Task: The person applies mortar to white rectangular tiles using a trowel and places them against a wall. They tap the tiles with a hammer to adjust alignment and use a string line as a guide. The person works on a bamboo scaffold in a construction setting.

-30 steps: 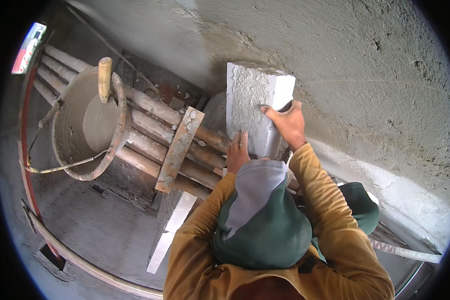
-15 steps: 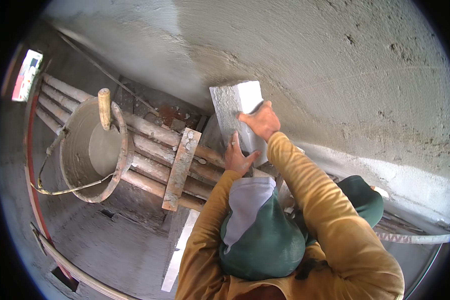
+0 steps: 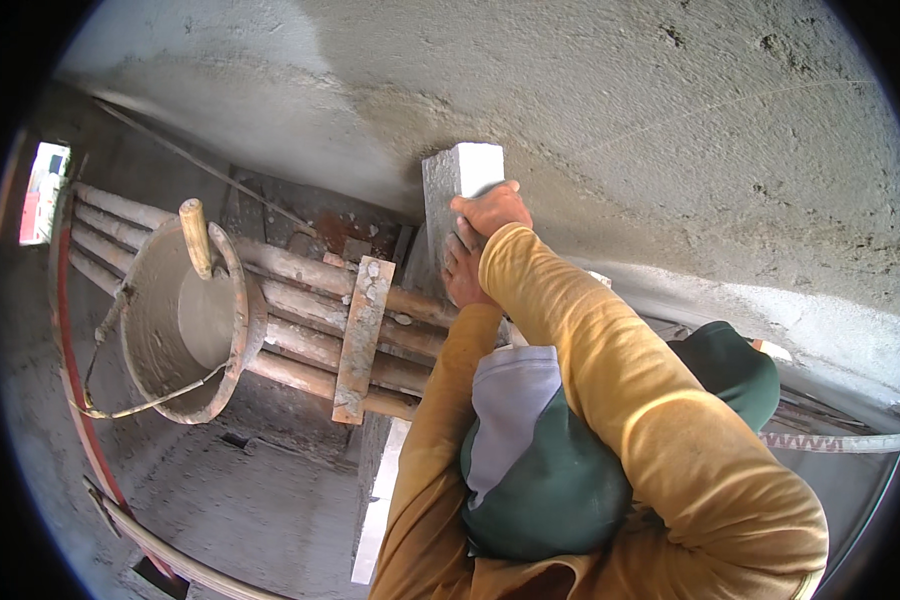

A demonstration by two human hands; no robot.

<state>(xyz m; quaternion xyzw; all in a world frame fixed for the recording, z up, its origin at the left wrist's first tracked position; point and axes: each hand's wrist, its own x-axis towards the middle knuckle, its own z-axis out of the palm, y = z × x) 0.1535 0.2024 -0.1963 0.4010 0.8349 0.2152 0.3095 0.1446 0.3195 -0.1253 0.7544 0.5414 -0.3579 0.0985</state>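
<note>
A grey rectangular block (image 3: 450, 185) with a white end face is pressed flat against the wet plastered wall (image 3: 620, 110). My right hand (image 3: 490, 210) grips it from the near side, fingers wrapped over its edge. Just below, my left hand (image 3: 462, 268) presses on the block's lower part. Both arms are in yellow sleeves that rise from the lower edge, over green and grey clothing.
A mortar-caked bucket (image 3: 185, 325) with a wooden handle (image 3: 196, 238) sticking out rests on round wooden scaffold poles (image 3: 300, 310). A short plank (image 3: 360, 335) lies across the poles. A white strip (image 3: 375, 515) and a concrete floor (image 3: 240, 500) lie far below.
Both hands have carried the block up and leftward along the wall, and it now lies closer against the plaster. The view has swung slightly, shifting the bucket and poles.
</note>
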